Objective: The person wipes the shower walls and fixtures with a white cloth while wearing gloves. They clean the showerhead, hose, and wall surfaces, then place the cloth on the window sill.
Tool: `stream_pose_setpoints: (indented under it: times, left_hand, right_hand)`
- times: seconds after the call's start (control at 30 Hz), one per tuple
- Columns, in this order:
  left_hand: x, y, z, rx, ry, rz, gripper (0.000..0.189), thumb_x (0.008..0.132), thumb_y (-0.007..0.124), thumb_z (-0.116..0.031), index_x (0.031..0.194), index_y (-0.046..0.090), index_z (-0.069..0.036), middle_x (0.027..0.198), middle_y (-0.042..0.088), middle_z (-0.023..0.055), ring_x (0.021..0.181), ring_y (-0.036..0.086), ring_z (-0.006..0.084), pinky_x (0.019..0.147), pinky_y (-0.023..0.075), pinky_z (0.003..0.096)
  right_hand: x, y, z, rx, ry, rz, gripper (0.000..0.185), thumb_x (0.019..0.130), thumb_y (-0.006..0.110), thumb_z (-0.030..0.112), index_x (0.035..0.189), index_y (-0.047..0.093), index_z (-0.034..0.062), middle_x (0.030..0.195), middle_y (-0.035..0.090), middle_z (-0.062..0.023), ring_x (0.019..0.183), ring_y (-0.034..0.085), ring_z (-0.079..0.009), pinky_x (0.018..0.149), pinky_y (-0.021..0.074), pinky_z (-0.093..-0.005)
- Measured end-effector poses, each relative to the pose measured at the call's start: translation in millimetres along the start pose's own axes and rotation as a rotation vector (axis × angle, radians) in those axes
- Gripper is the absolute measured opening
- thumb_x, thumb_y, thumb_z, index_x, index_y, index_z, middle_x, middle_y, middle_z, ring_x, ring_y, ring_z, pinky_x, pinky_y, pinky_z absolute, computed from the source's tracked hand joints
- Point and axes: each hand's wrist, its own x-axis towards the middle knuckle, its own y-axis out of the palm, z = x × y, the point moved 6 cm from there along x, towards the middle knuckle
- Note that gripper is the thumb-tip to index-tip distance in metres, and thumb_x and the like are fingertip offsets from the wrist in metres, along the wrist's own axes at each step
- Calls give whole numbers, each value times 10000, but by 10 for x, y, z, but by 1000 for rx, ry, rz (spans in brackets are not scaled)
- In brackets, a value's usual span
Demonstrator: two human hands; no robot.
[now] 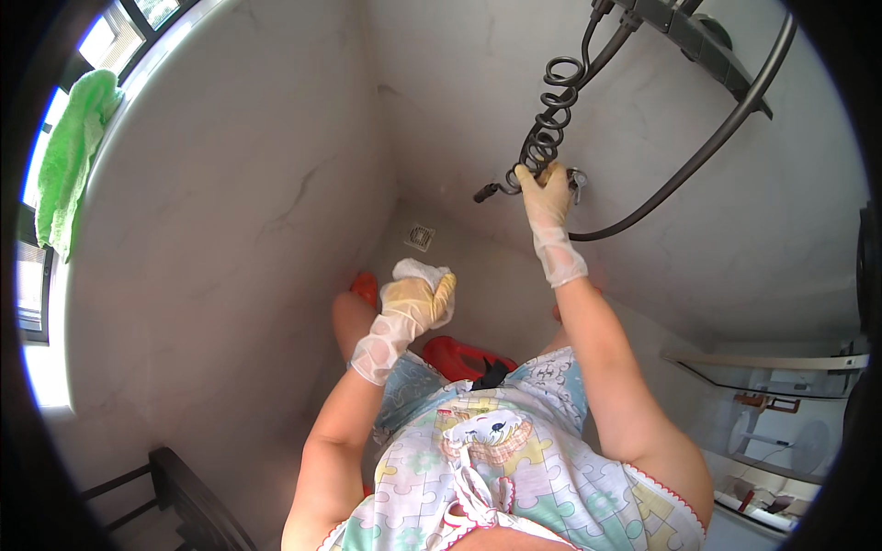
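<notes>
My left hand [417, 297], in a pale yellow glove with a translucent cuff, holds a crumpled white cloth [422, 271] over the floor. Higher up at the right, my right hand [546, 189], gloved alike, grips the lower coils of a dark coiled hose [551, 122]. The hose's black end piece [485, 193] sticks out to the left of that hand. A metal fitting [577, 182] on the wall lies just right of my fingers. A thicker dark shower hose [696, 165] curves away to the right.
A square floor drain [419, 237] lies near the wall corner. A red plastic stool or basin [455, 359] is between my legs. A green towel [72, 162] hangs at the window, left. Dark shower fixtures [703, 48] are above right, a dark rack [196, 499] lower left, a mirror or glass shelf [772, 406] right.
</notes>
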Motion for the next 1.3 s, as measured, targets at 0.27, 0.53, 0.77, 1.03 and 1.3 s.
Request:
stream_pose_setpoints:
  times: [0.27, 0.53, 0.77, 1.03, 1.3]
  left_hand:
    - [85, -449, 188, 57, -308, -113, 718, 812, 683, -383, 1394, 387, -82, 1094, 658, 196, 1002, 638, 382, 846, 513, 406]
    - [178, -1011, -788, -413, 324, -148, 705, 931, 587, -370, 1500, 266, -105, 1292, 552, 162, 1133, 562, 272, 960, 431, 349]
    - [727, -945, -1400, -934, 391, 176, 342, 969, 582, -301, 1170, 619, -26, 986, 662, 28, 886, 575, 105, 816, 478, 280]
    - [407, -1040, -1596, -587, 390, -138, 227, 951, 604, -233, 1060, 654, -40, 843, 662, 59, 773, 588, 143, 742, 485, 299]
    - [465, -1179, -1321, -729, 398, -197, 145, 966, 590, -161, 1007, 652, -36, 838, 616, -27, 756, 506, 58, 692, 453, 227]
  right_hand:
    - [-917, -333, 338, 364, -160, 32, 545, 765, 768, 71, 1249, 518, 49, 809, 612, 27, 625, 526, -64, 647, 478, -238]
    - [-1241, -666, 541, 254, -243, 58, 595, 742, 759, 105, 1281, 516, 35, 896, 667, -57, 570, 570, -127, 614, 492, -288]
    - [-1180, -897, 488, 240, -205, 126, 497, 765, 711, 127, 1226, 544, 48, 881, 655, -91, 625, 610, -206, 623, 504, -334]
    - [-1017, -997, 493, 32, -217, 152, 453, 765, 674, 120, 1195, 548, 52, 866, 663, -138, 691, 625, -271, 677, 508, -379]
    - [-562, -1240, 550, 393, -179, 62, 370, 815, 541, -60, 1156, 643, 44, 1039, 688, -117, 821, 633, -184, 777, 493, -291]
